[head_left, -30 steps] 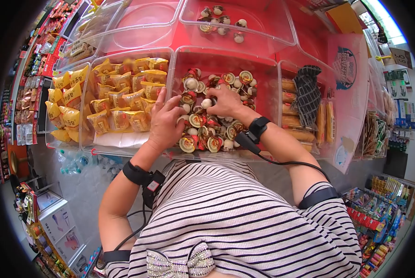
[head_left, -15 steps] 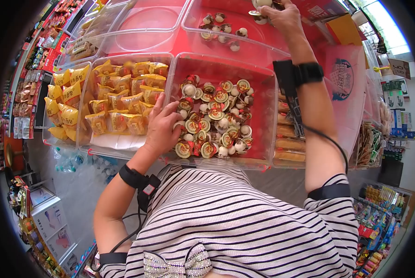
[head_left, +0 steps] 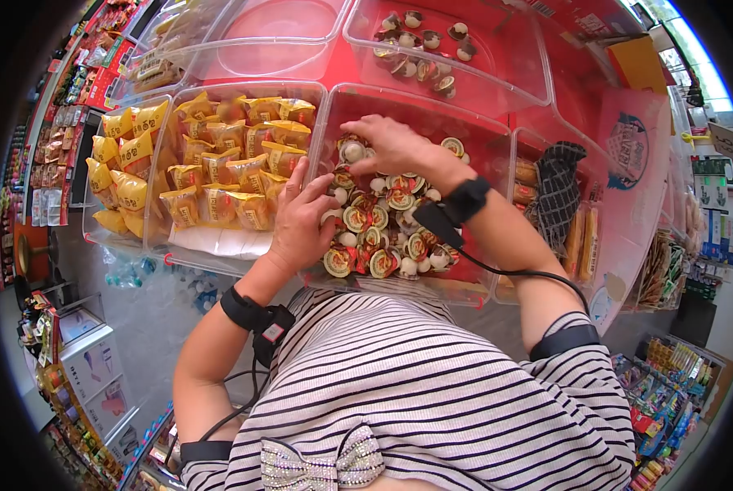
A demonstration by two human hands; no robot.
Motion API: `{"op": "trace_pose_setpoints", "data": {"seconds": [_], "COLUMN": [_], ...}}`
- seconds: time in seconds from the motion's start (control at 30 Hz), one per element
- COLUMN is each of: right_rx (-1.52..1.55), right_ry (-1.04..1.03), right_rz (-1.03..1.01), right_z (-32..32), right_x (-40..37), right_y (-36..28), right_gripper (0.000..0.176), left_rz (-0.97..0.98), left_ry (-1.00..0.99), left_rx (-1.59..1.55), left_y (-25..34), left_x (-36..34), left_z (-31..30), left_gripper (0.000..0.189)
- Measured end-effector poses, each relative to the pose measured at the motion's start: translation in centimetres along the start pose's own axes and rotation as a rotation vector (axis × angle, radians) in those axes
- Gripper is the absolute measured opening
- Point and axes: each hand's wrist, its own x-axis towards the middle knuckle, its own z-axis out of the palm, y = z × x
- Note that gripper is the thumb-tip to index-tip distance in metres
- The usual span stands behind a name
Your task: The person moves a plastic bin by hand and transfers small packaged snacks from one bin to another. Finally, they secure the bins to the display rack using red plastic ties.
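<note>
Small snack cups [head_left: 401, 199] with round gold printed lids and white, ball-like bottoms lie heaped in a clear bin [head_left: 482, 245] in front of me. My right hand [head_left: 399, 151] reaches into the bin's far left part, its fingers curled round a snack cup [head_left: 352, 151]; whether more are under the palm is hidden. My left hand [head_left: 299, 225] rests across the bin's left wall, fingers stretched out and a little apart, fingertips by the cups at that edge. More snack cups [head_left: 424, 42] sit loosely grouped in the clear bin behind.
To the left, a bin holds yellow-wrapped snacks [head_left: 219, 164]. On the right a bin has long packaged pastries [head_left: 581, 241] and a dark checked cloth [head_left: 559, 192]. The bins' clear walls [head_left: 448, 72] stand between the compartments. Cables hang from both wrist straps.
My right hand has come back from the far bin to the near one, and its fingers now close round a cup there. My left hand stays at the left wall. The view has shifted slightly.
</note>
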Motion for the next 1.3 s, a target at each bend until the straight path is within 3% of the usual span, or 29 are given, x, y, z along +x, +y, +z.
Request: {"op": "trace_pose_setpoints", "data": {"seconds": [0.03,0.13,0.17,0.27,0.3,0.5,0.7,0.8,0.97,1.07,1.2,1.27,1.3], "right_rx": [0.003,-0.150,-0.141,-0.084,-0.131,-0.245,-0.099,-0.021,-0.096,0.063,0.167,0.297,0.136], "right_ry": [-0.073,0.089,0.086,-0.060,0.000,-0.130,0.015,-0.089,0.103,0.131,0.527,0.670,0.676], "right_rz": [0.057,0.005,-0.073,0.024,0.021,0.023,0.040,0.107,0.047,0.085,-0.111,-0.241,-0.042], "right_z": [2.0,6.3,6.8,6.7,7.0,6.6,8.2,6.9,7.7,5.3,-5.0,-10.4,-13.2], "right_x": [0.9,1.7,2.0,0.9,0.5,-1.1,-1.6,-1.6,-2.6,-2.3,-3.2,-3.3,-3.3], "right_y": [1.0,0.7,0.6,-1.6,-1.8,-2.7,-2.4,-2.8,-2.7,-1.4,-2.3,-2.4,-2.0], "right_gripper": [0.085,0.085,0.078,0.073,0.065,0.051,0.050,0.051,0.045,0.047,0.045,0.027,0.026], "left_rz": [-0.004,-0.010,-0.015,-0.014,-0.007,0.009,0.005,0.009,0.044,0.018,0.025,0.029,0.033], "left_ry": [0.000,0.002,-0.003,0.000,0.007,0.006,0.002,0.007,0.033,0.025,0.027,0.031,0.032], "left_rx": [-0.003,-0.002,-0.006,-0.004,0.004,0.018,0.021,0.019,0.032,0.008,0.015,0.015,0.021], "left_y": [0.1,-0.1,-0.1,-0.1,-0.1,-0.1,-0.2,0.0,-0.8,-0.3,-0.4,-0.4,-0.3], "left_x": [-0.1,0.1,0.0,-0.1,-0.1,0.0,-0.1,-0.1,-0.4,-0.3,-0.3,-0.3,-0.2], "left_z": [0.1,0.1,0.1,0.2,0.2,0.2,0.3,0.2,0.9,0.5,0.5,0.6,0.5], "left_gripper": [0.020,0.020,0.021,0.022,0.022,0.022,0.019,0.019,0.020,0.018,0.019,0.019,0.019]}}
